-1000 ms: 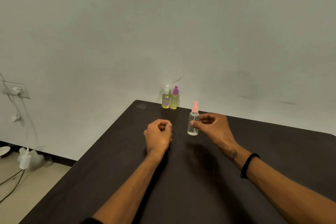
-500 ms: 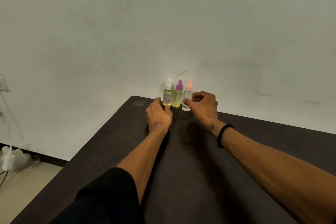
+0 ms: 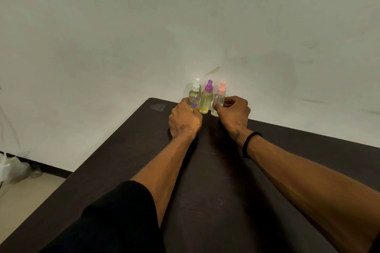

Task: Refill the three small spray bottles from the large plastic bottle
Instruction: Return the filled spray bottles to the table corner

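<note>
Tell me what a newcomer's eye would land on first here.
Three small spray bottles stand in a row at the dark table's far corner against the wall: a white-capped bottle and a purple-capped bottle with yellow liquid, and a clear pink-capped bottle. The left hand holds the white-capped one; the right hand pinches the pink-capped one.

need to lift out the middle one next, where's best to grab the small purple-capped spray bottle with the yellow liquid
Probably best pinched at the purple spray cap and neck of the purple-capped yellow bottle, coming from above. It stands upright, with the white-capped yellow bottle and the pink-capped clear bottle close on either side, each held by a hand: left hand, right hand. Its sides are crowded; the top is free.
</note>
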Demonstrator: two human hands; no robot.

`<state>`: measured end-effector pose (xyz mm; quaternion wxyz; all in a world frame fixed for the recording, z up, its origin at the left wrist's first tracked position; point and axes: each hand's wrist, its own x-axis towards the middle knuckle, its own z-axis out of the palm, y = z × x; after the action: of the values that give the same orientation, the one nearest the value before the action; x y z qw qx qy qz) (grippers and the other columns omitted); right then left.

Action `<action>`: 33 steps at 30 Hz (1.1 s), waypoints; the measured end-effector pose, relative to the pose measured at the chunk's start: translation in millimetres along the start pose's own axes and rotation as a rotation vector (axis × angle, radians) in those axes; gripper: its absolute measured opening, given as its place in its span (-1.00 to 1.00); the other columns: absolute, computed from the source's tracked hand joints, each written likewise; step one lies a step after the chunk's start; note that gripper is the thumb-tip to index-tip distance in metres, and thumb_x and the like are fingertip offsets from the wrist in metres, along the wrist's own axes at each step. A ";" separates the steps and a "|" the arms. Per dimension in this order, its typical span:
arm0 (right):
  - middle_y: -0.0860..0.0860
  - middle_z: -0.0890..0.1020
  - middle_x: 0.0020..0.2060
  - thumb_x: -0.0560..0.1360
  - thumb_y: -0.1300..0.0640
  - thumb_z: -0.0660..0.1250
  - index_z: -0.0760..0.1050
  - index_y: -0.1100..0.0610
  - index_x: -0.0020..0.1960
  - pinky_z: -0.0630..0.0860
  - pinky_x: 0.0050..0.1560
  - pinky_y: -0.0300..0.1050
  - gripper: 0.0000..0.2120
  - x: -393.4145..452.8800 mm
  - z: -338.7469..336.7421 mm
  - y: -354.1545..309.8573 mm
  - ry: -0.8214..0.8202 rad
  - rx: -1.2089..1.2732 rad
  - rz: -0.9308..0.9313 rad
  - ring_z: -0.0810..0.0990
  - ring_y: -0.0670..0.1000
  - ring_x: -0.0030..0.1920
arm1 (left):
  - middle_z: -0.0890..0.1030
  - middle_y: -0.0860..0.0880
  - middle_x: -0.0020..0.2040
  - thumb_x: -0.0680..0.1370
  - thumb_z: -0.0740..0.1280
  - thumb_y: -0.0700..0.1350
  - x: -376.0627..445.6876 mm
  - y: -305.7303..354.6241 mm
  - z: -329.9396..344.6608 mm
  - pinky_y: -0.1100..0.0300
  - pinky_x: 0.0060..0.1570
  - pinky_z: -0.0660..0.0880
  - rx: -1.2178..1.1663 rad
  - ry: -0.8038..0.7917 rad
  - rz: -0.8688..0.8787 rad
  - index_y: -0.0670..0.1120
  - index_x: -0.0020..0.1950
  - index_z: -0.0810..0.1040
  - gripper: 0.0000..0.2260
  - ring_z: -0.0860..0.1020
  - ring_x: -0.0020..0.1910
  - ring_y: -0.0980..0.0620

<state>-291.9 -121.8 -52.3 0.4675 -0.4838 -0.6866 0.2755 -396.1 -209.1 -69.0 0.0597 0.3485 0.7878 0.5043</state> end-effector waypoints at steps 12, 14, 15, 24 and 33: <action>0.04 0.67 0.14 0.50 0.12 0.56 0.57 0.18 0.35 0.50 0.04 -0.36 -0.55 -32.3 -53.2 4.5 -0.103 0.013 0.071 0.65 -0.02 0.14 | 0.65 -0.05 0.03 0.59 0.45 -0.09 -20.6 4.0 -11.2 0.03 0.12 0.58 -0.126 0.125 0.064 -0.04 0.11 0.56 -0.86 0.62 0.03 -0.04; 0.00 0.68 0.08 0.52 0.12 0.55 0.60 0.14 0.30 0.56 0.08 -0.32 -0.62 -45.3 -75.2 5.3 -0.129 0.028 0.071 0.65 -0.06 0.10 | 0.63 0.00 -0.15 0.59 0.45 -0.12 -34.5 6.6 -15.4 -0.01 0.08 0.61 -0.154 0.109 0.085 -0.07 0.04 0.56 -0.91 0.62 -0.12 -0.01; -0.02 0.69 0.06 0.52 0.12 0.54 0.61 0.13 0.28 0.59 0.14 -0.26 -0.64 -51.8 -88.4 5.1 -0.132 0.032 0.069 0.66 -0.07 0.09 | 0.62 0.03 -0.21 0.59 0.45 -0.12 -43.5 9.5 -16.9 0.00 0.06 0.62 -0.159 0.078 0.109 -0.07 0.01 0.57 -0.91 0.62 -0.17 0.01; -0.10 0.72 -0.06 0.54 0.10 0.51 0.67 0.11 0.18 0.63 0.04 -0.30 -0.77 -120.3 -211.1 7.6 -0.069 0.048 0.042 0.69 -0.18 -0.01 | 0.67 0.07 -0.25 0.56 0.49 -0.05 -164.3 59.7 -11.5 0.11 -0.09 0.65 -0.084 -0.272 0.303 -0.01 -0.07 0.67 -0.94 0.63 -0.23 0.15; -0.03 0.76 -0.10 0.54 0.07 0.52 0.69 0.05 0.12 0.73 0.04 0.05 -0.83 -199.7 -331.9 32.2 -0.017 0.155 0.108 0.76 -0.06 -0.06 | 0.75 0.02 -0.10 0.59 0.45 -0.15 -284.8 143.6 16.2 0.10 0.04 0.68 -0.089 -0.584 0.429 -0.03 0.11 0.71 -0.88 0.71 -0.09 0.09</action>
<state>41.6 -318.3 -17.6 0.4823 -0.4801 -0.6402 0.3565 -105.1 -334.7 -30.0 0.1904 0.6322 0.6238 0.4183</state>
